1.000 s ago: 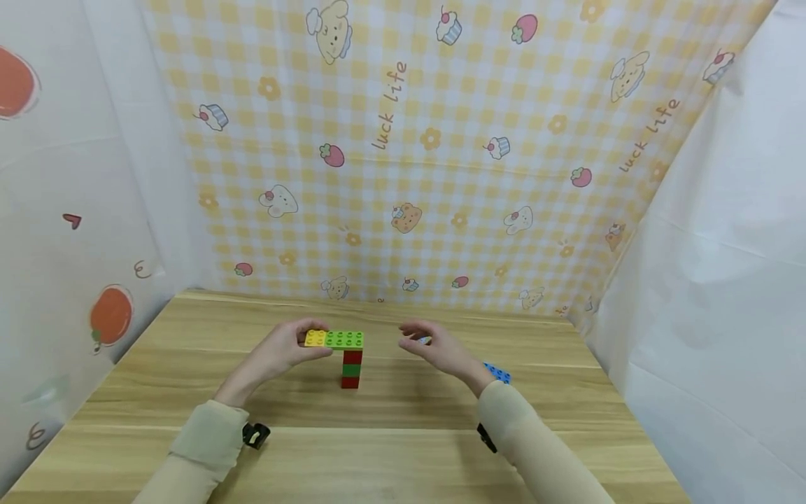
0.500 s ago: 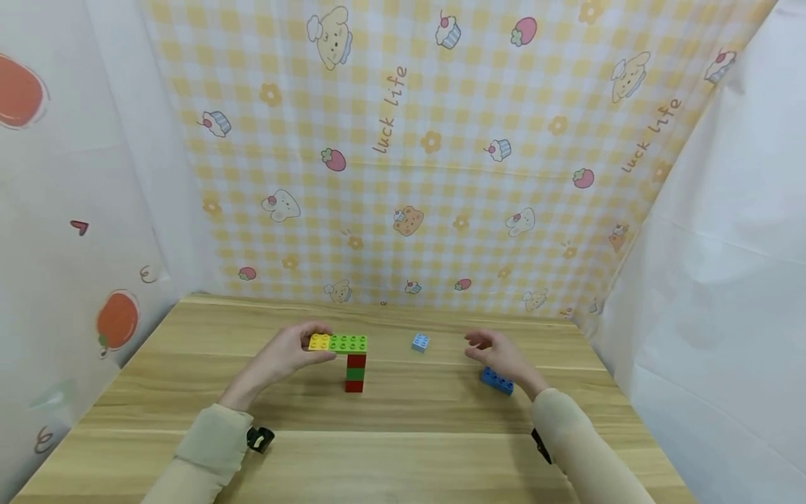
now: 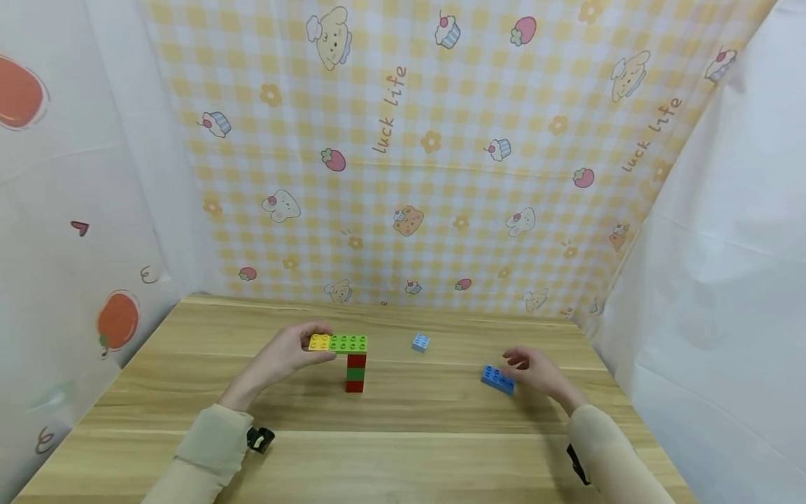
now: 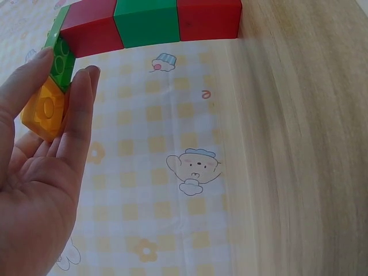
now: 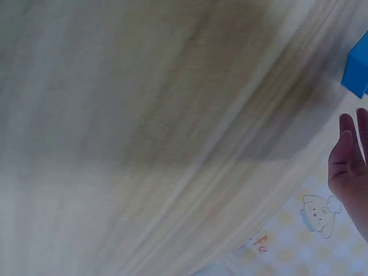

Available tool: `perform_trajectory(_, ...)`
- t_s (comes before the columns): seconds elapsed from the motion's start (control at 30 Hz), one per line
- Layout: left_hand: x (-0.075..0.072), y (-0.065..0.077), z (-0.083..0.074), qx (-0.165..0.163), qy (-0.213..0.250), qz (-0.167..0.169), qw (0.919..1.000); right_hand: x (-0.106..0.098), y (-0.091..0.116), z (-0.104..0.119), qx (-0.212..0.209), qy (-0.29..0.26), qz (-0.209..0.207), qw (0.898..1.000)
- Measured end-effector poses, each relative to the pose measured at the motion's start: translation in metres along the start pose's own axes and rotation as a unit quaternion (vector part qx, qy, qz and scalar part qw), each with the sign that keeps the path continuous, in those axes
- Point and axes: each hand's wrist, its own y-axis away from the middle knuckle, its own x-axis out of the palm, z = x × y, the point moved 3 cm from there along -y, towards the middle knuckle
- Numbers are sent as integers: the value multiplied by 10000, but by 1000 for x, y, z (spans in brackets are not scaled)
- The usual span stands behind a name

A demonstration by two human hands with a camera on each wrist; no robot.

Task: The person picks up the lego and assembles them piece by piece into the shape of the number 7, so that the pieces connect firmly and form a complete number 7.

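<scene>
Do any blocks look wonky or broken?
Nothing looks broken, but the top is lopsided: the lime brick and yellow brick jut left past the red and green column, with no leg under the end the left hand grips.

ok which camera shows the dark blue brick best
Head view: it shows most of the dark blue brick from above, though the right hand covers part. The right wrist view catches only a piece, cut off by the frame; the left wrist view shows none.
</scene>
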Motion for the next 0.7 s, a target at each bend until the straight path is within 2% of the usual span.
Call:
perform_trajectory(0.33,0,0,-2,35,-28,14,10000,3,12,-14,52,-361,412,9985)
perform_trajectory(0.57,0,0,1,3,-39,4,10000,8,11,-15,-152,-262,595,9978)
perform_trajectory(0.7,1,-1,2,1,-62,8,10000,11,10,-12,-76,-165,556,9983)
